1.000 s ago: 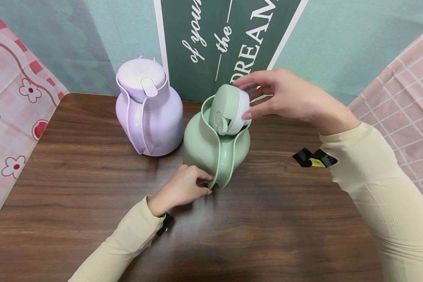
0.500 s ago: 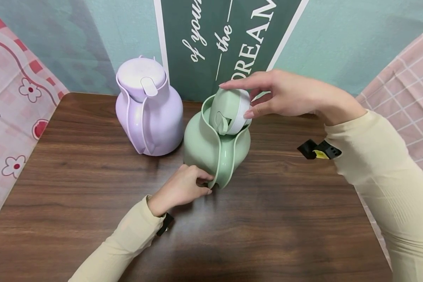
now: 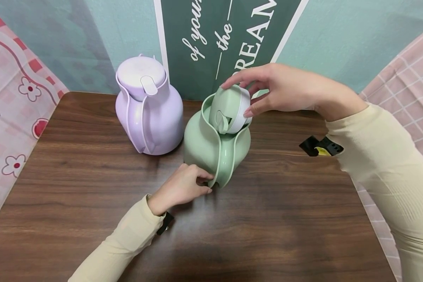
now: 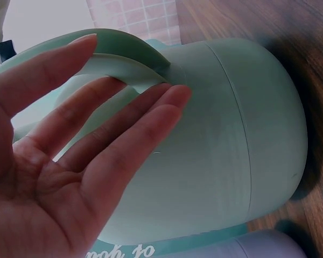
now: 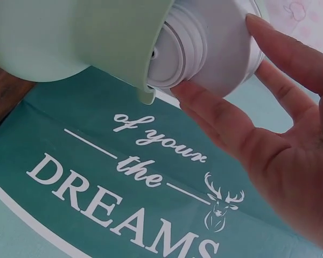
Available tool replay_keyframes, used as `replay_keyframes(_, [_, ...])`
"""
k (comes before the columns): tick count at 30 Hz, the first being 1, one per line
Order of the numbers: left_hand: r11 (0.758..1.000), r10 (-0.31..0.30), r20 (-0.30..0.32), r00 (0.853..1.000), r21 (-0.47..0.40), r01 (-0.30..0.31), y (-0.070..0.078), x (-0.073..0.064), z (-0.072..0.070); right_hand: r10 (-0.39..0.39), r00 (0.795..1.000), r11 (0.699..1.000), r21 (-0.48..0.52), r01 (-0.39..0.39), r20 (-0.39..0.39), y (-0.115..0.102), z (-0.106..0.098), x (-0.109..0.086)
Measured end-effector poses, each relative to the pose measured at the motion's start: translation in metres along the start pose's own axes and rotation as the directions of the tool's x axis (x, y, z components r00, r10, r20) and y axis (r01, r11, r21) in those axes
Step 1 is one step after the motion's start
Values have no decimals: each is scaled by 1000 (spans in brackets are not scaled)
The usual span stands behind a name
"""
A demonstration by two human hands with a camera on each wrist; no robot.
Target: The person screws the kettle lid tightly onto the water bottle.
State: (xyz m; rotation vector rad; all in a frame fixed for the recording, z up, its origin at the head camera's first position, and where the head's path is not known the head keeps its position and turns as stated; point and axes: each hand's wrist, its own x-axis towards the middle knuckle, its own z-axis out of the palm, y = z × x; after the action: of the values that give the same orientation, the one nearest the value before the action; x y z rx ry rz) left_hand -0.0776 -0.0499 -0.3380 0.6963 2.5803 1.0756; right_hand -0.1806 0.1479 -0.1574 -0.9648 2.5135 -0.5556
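Observation:
A green vacuum jug (image 3: 201, 145) stands upright on the table, its handle (image 3: 227, 160) facing the person. My right hand (image 3: 285, 90) holds its lid (image 3: 230, 105) between thumb and fingers, a finger lying over the top edge. The lid sits tilted in the jug's mouth; in the right wrist view its white threaded underside (image 5: 191, 45) shows beside the rim. Near the handle's lower end is my left hand (image 3: 185, 184). In the left wrist view its fingers (image 4: 134, 134) lie fairly straight, fingertips against the handle.
A purple vacuum jug (image 3: 162, 121) with its lid on stands to the left of the green one. Behind both hangs a dark green printed panel (image 3: 211, 70) on a teal cloth. Brown wood tabletop (image 3: 268, 219) extends toward the person.
My right hand's upper finger has reached left over the lid's top edge, and the right forearm has shifted slightly right. The left hand and both jugs look still.

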Motion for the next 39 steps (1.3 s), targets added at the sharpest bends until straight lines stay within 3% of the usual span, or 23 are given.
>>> replay_keyframes(8, [1000, -6, 4, 1000, -4, 6, 0, 0, 0, 24, 1000, 1000, 9, -24, -3, -3, -1, 1])
replay_keyframes(22, [1000, 7, -5, 1000, -4, -7, -1, -1, -1, 23, 996, 999, -37, -20, 86, -4, -6, 4])
replay_keyframes(39, [1000, -11, -2, 1000, -16, 11, -1, -2, 0, 111, 993, 994, 12, -111, 33, -16, -3, 6])
